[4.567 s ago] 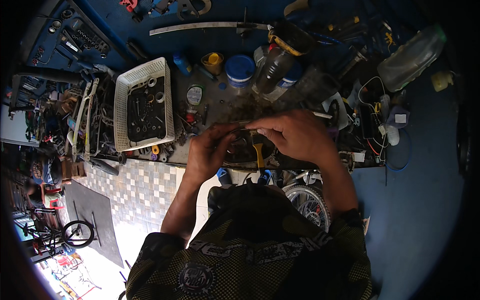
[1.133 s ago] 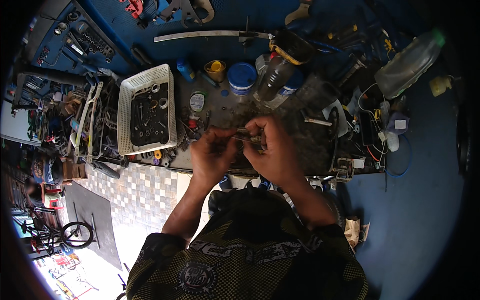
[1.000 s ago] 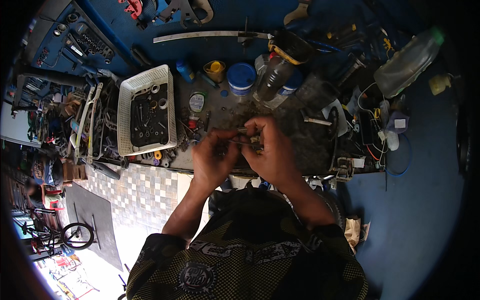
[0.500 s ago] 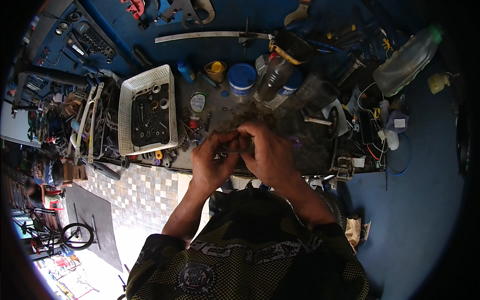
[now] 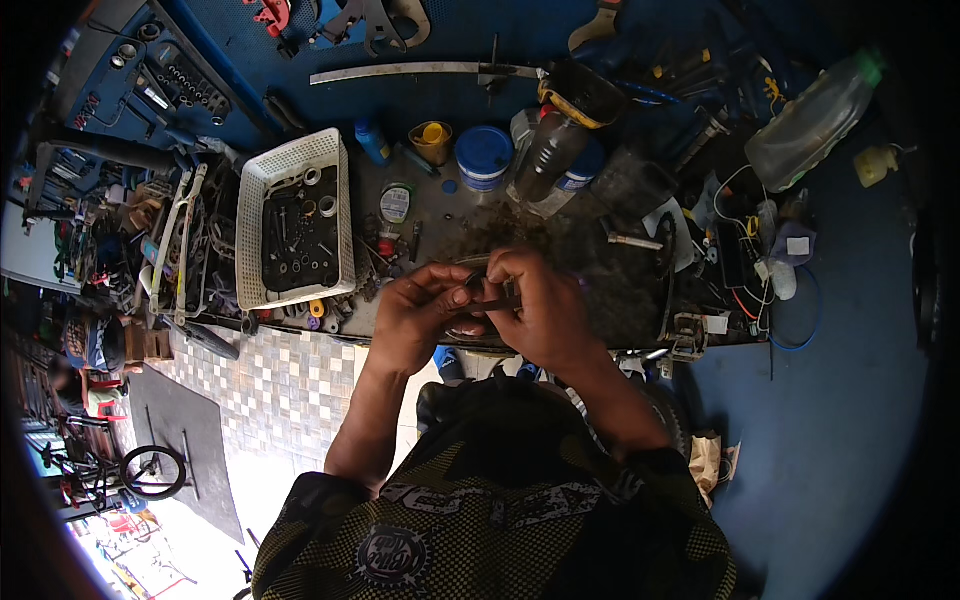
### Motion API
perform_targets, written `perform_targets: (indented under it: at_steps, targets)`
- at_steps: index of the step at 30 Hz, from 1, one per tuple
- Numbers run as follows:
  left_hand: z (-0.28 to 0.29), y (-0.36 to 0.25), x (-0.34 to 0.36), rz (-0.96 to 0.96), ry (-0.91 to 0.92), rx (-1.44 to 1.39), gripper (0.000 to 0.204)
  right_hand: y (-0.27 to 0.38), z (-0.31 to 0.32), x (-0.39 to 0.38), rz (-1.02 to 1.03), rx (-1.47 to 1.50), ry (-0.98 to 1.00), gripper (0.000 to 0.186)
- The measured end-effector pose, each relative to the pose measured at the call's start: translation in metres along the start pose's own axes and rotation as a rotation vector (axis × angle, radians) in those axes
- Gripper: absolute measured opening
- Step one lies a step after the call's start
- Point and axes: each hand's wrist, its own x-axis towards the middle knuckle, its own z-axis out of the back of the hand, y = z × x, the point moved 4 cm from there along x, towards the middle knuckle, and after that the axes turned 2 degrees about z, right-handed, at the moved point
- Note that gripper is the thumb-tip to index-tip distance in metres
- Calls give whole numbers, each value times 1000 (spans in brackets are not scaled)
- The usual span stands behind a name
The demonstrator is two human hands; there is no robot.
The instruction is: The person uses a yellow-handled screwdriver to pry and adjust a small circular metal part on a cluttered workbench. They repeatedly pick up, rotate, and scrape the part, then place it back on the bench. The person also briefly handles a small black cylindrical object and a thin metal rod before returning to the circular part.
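Compared with half a second ago, the left hand (image 5: 412,312) has slid a little toward 9 o'clock and rolled, so its thumb now shows from above; the right hand (image 5: 535,308) has stayed nearly in place, its forefinger bent. A blue shoe (image 5: 447,362) has come into plainer sight toward 6 o'clock, between the forearms.

From the head view, taking the hands as the centre of the dial, both sets of fingers are drawn together over the near part of the worktop (image 5: 622,290). They grasp a slim dark strip (image 5: 495,304) between them: it lies crosswise, running from the left fingers at 9 o'clock to the right fingers at 3 (its exact kind is too small and dim to tell).

Around them, a white basket (image 5: 245,225) stands at 10 o'clock with a dark tray (image 5: 285,240) of rings and small metal parts inside. At 11 o'clock is a small labelled bottle (image 5: 395,205); at 12, a blue-lidded tub (image 5: 483,155); at 1, a dark bottle (image 5: 556,145) just beside it. Farther off at 2 o'clock leans a clear green-capped jug (image 5: 812,138). Below the worktop, a brown paper bag (image 5: 704,462) sits toward 4 o'clock.
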Motion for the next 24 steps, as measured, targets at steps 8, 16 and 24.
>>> perform_targets:
  at_steps: [8,16,24]
  targets:
    - [5,20,2,160,167,-302,19,0,4,-6,21,11,48,43]
    - [-5,31,-1,153,241,-396,24,-6,5,-14,-2,102,14,43]
    - [-5,40,0,198,228,-426,25,-6,6,-16,112,50,-13,43]
